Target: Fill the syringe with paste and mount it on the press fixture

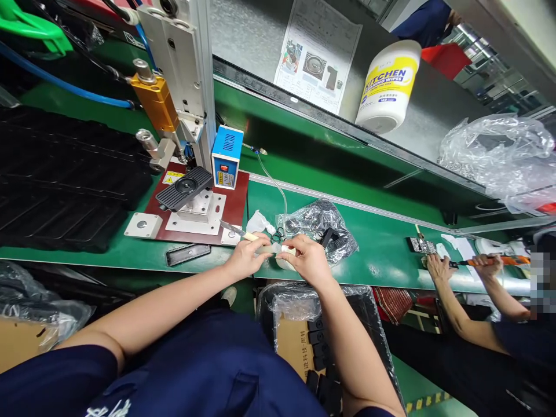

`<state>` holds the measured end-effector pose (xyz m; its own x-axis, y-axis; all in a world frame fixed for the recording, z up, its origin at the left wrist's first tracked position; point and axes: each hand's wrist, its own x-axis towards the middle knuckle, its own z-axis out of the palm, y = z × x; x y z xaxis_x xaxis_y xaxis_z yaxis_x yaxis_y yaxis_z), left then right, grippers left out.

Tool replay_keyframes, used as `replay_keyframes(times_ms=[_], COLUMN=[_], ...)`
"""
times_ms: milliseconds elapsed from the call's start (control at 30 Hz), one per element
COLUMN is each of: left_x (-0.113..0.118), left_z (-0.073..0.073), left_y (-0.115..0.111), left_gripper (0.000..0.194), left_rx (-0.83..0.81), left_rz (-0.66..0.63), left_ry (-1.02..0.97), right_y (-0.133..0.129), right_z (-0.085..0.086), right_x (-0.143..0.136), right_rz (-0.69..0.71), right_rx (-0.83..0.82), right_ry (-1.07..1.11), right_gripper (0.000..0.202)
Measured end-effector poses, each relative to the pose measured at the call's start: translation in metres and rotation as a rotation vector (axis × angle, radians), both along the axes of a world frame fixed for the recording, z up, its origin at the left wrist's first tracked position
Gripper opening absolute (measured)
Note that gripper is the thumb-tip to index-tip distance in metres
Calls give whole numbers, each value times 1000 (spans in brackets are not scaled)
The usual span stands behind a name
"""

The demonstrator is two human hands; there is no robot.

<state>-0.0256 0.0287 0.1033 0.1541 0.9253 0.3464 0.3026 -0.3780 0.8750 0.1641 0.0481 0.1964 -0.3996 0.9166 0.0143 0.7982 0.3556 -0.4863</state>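
Note:
My left hand (247, 258) is closed in a pinch. A thin tool with a pale yellow handle (251, 236) and a narrow grey blade sticks out of it toward the upper left. Between my hands is a translucent strip (270, 249), its left end at my left fingertips. Close beside it, my right hand (307, 260) pinches a small white piece (286, 249) that looks like part of a roll; my fingers cover much of it. Just beyond lie black rings (277, 236) and a clear plastic bag (341, 231) with dark parts inside.
At left stands a press fixture (195, 211) bearing a black ribbed part (185, 188), beside a blue box (227, 156). A black tray-like part (187, 254) lies at the table edge. Below is a plastic-lined box (286, 341). A co-worker's hands (438, 269) hold an orange tool at right.

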Motion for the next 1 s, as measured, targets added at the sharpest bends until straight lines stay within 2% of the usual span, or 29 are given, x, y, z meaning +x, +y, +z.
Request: replay_keyframes(times_ms=[300,433,567,767,1000], left_x=[11,15,19,26,31], left_z=[-5,-6,-5,1,4], left_y=[-3,-2,-1,-1,-1], left_gripper=[15,12,12,13,13], left_rx=[33,69,118,95,74], left_rz=[-66,-60,-56,-73,-90], left_ry=[-6,-5,-2,-19,-48], right_y=[-13,-27,-44,-57,-60], right_z=[-2,0,-2,-13,-16], right_x=[0,5,9,12,15], right_rz=[-53,-60,-21,-10,-45], right_rx=[46,212,371,437,468], right_ry=[-221,-151,-76,-54,2], right_gripper=[35,37,27,25,34])
